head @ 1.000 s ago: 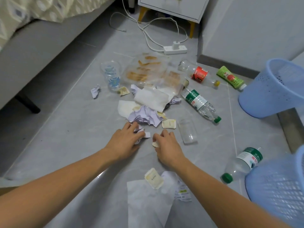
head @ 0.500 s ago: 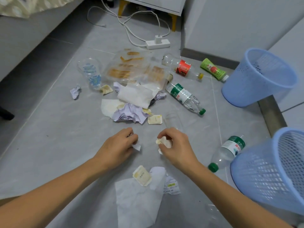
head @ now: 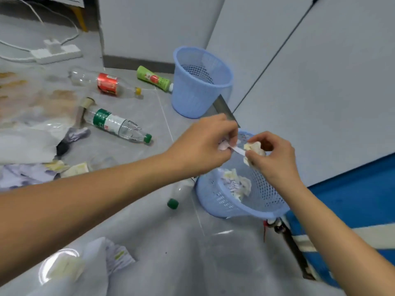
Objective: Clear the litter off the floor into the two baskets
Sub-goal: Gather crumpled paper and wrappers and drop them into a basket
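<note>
Both hands hover over the near blue basket (head: 215, 199), which has crumpled paper (head: 236, 183) in its bottom. My left hand (head: 203, 144) pinches small white paper scraps (head: 234, 148). My right hand (head: 271, 154) grips a crumpled yellowish wad (head: 254, 146). A second blue basket (head: 192, 97) stands empty farther back by the wall. Litter lies on the floor to the left: a green-label bottle (head: 115, 124), a red-label bottle (head: 104, 83), a green tube (head: 154, 79) and crumpled papers (head: 25, 171).
A green-capped bottle (head: 177, 195) lies partly hidden under my left forearm beside the near basket. A white power strip (head: 56, 53) with cables sits at the back left. White sheets (head: 100, 263) lie near my knees. A blue and white object (head: 352, 199) borders the right.
Both hands lifted their paper scraps off the floor and swung right to above the near basket. The camera turned right with them.
</note>
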Demonstrator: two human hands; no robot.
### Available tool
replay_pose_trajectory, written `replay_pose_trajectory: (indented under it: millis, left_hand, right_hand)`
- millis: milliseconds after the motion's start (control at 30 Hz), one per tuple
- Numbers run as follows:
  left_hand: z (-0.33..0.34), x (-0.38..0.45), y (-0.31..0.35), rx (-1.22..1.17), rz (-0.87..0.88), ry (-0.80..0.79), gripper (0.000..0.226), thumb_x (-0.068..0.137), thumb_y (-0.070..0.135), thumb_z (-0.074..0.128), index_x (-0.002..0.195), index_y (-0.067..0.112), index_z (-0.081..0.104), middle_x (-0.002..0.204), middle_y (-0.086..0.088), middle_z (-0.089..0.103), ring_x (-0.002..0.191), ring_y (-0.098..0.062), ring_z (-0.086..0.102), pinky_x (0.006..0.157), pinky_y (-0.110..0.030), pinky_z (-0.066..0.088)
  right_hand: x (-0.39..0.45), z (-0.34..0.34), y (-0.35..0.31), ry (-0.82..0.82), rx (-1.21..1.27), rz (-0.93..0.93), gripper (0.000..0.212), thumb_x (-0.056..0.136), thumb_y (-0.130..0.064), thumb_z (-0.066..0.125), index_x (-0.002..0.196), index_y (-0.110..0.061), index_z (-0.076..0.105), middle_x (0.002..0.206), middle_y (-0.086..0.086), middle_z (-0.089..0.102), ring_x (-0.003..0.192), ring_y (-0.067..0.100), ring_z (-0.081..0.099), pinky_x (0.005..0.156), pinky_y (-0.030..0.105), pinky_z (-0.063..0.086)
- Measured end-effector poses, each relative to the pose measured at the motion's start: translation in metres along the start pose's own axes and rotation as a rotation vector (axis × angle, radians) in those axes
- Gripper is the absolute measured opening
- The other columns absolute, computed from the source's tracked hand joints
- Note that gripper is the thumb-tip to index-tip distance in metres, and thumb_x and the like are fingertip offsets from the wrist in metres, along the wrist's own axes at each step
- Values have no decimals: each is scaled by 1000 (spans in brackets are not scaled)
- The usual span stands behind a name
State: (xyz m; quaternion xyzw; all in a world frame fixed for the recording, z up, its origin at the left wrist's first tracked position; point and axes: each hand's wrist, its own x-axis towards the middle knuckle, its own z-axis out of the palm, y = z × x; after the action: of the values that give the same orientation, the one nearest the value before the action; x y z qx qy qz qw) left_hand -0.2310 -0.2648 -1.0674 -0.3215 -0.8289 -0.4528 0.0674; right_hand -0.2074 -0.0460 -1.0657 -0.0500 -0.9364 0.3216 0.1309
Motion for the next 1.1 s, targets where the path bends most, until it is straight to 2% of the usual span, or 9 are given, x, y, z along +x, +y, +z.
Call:
replay_pose_trajectory:
  millis: [67,167,267,400,500,600,767,933,1100]
  left_hand:
    - [32,25,7,42,-9,-82,15,78,23,73,92,24,66,96,2,61,94,-17,57,78,-38,50]
    - [56,32,13,277,-17,-293,48,75,51,74,119,34,61,120,-1,56,116,-22,46,89,-40,47]
    - [34,6,10,320,37,-206,48,82,52,69,124,32,58,123,2,53,115,-18,45,84,-36,45]
    - [-27,-72,-18,314,-32,-76,28,89,45,62,111,28,60,106,8,56,97,-12,53,75,-37,49]
    - [-60,-149,-48,299,-247,-9,20,90,44,59,104,30,61,93,12,60,83,-10,58,72,-40,53]
    - [-68,-226,-68,337,-447,-27,18,90,48,57,98,32,60,83,14,60,80,-10,60,69,-39,53]
    - [-42,-333,-65,461,-753,-187,49,84,66,55,124,38,52,115,12,51,110,-15,50,67,-31,44]
    - [-6,-382,-52,528,-833,-336,103,62,87,54,151,43,27,150,-6,30,129,-33,38,89,-47,49]
    - [11,-395,-60,642,-730,-388,93,58,81,64,139,39,47,142,-14,47,115,-37,50,80,-47,50]
  right_hand:
    - [1,-10,25,-47,-70,60,23,76,-12,82,94,-24,74,87,-1,72,85,18,67,78,33,55]
    - [-2,-18,45,-157,-195,143,30,79,-17,82,106,-27,73,103,-3,72,94,16,67,89,37,55]
    - [-4,-20,29,5,-300,58,30,79,-10,65,104,-24,74,106,0,73,97,19,68,92,38,55]
    - [-21,19,-46,60,-122,-173,34,73,-3,51,95,-17,72,95,0,70,87,13,65,81,32,55]
    - [-61,82,-97,-125,21,-397,24,77,-5,55,93,-17,69,92,0,66,86,15,63,72,35,54]
    - [-118,155,-105,-475,15,-489,23,80,-14,61,101,-21,65,98,-4,58,88,17,61,72,42,55]
    - [-180,223,-78,-1042,-274,-469,64,78,-28,70,135,-39,43,125,-7,39,115,20,50,86,43,55]
    - [-195,244,-63,-1104,-383,-579,83,75,-23,70,143,-46,28,128,-5,33,113,21,43,77,43,58]
    - [-190,259,-54,-1064,-363,-642,62,78,-17,69,130,-39,44,116,-2,37,96,24,52,70,41,55]
